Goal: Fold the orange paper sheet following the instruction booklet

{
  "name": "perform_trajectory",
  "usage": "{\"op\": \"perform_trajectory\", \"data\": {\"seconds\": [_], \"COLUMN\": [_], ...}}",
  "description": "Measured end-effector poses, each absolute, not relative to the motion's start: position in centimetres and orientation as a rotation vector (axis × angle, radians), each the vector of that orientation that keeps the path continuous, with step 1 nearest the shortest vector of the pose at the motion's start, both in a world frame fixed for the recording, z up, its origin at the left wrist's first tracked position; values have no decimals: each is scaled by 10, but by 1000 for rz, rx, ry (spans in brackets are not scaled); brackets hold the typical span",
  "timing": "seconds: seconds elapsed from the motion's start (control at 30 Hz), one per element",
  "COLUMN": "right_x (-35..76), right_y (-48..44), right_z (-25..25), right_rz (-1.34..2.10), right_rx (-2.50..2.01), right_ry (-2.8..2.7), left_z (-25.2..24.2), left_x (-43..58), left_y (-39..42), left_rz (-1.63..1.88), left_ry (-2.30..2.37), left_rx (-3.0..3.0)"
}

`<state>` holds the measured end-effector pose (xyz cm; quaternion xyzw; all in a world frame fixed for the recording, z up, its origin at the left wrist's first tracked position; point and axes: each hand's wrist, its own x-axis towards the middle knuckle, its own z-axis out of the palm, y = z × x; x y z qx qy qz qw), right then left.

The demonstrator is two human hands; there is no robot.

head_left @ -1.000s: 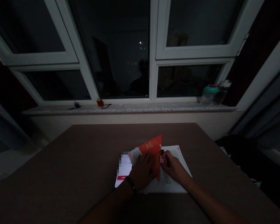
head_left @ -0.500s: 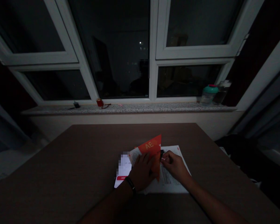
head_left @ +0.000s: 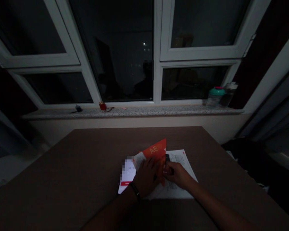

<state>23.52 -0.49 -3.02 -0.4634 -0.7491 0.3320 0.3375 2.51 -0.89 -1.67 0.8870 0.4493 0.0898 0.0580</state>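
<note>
Pressing down with the open left hand [head_left: 145, 178], fingers spread, on a folded orange leaflet [head_left: 155, 154]; seemingly pinching its right edge in the curled right hand [head_left: 178, 175], above a printed white sheet [head_left: 180, 189]. Apparently mid-fold, calling for a steady hold along the crease. All lying on the near part of the brown counter [head_left: 135, 144], well short of a granite windowsill [head_left: 135, 112].

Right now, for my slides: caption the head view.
Left hand and right hand touch an orange sheet on white paper on a brown table.
</note>
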Motion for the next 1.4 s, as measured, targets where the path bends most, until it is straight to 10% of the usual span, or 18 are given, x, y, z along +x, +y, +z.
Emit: {"op": "perform_trajectory", "data": {"seconds": [1.4], "right_x": [235], "right_y": [-8], "right_z": [-38], "right_rz": [816], "right_rx": [-1233], "right_ry": [-1980], "left_z": [-13], "left_x": [27], "left_y": [-11], "left_rz": [271], "left_ry": [1376], "left_rx": [2691]}}
